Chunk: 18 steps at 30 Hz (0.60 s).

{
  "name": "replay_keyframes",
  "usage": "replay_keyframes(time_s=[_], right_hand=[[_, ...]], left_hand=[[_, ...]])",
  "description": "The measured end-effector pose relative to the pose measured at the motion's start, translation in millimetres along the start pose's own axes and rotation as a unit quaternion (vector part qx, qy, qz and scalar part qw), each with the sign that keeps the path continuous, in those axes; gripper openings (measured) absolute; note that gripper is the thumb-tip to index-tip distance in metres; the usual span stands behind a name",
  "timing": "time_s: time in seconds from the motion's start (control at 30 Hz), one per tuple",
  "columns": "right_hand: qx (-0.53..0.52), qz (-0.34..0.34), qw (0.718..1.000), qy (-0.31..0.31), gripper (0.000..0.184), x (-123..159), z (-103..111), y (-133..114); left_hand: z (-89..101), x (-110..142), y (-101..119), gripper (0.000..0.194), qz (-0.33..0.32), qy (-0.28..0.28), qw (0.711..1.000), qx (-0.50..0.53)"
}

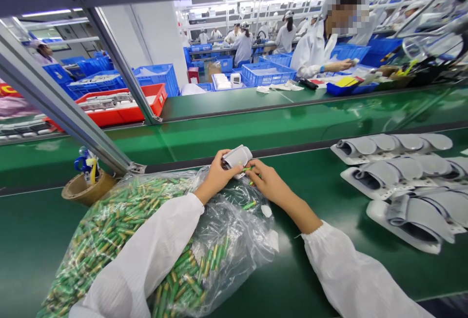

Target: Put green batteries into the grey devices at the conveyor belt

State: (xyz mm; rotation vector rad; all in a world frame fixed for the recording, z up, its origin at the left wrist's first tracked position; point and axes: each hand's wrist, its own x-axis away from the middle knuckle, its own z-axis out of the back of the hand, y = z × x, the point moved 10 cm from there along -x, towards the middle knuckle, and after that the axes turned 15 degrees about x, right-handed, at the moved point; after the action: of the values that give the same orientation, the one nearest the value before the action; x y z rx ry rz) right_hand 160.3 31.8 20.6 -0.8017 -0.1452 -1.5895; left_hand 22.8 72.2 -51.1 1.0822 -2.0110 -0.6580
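Observation:
My left hand [216, 177] is closed around a small white and grey device [238, 157], held above the green belt. My right hand [268, 180] pinches green batteries [250, 168] against the underside of that device. Both forearms are in white sleeves. Under my hands lies a large clear plastic bag [157, 240] filled with many green and gold batteries. One loose green battery [249, 205] rests on the bag near my right wrist.
Rows of white and grey devices [402, 171] lie on the green belt [329, 186] at right. A brown cup [86, 188] with small items stands left, beside a slanted metal frame post [66, 113]. Red and blue crates and workers in white coats sit beyond.

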Motion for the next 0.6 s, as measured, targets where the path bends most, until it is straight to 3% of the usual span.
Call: replay_keyframes(time_s=[0.17, 0.33, 0.47, 0.6], right_hand=[[0.167, 0.054, 0.984, 0.019, 0.039, -2, 6, -16], [0.31, 0.069, 0.948, 0.01, 0.046, -8, -3, -19], [0.311, 0.106, 0.944, 0.032, 0.044, -7, -7, -24], [0.244, 0.132, 0.958, 0.078, 0.041, -5, -1, -26]], left_hand=[[10.3, -1, -2, 0.073, 0.015, 0.04, 0.999, 0.005], [13.1, -6, -7, 0.075, 0.022, 0.034, 0.999, 0.032], [13.2, -4, -4, 0.079, 0.026, 0.03, 0.999, 0.032], [14.3, -4, -3, 0.08, 0.025, 0.029, 0.999, 0.03]])
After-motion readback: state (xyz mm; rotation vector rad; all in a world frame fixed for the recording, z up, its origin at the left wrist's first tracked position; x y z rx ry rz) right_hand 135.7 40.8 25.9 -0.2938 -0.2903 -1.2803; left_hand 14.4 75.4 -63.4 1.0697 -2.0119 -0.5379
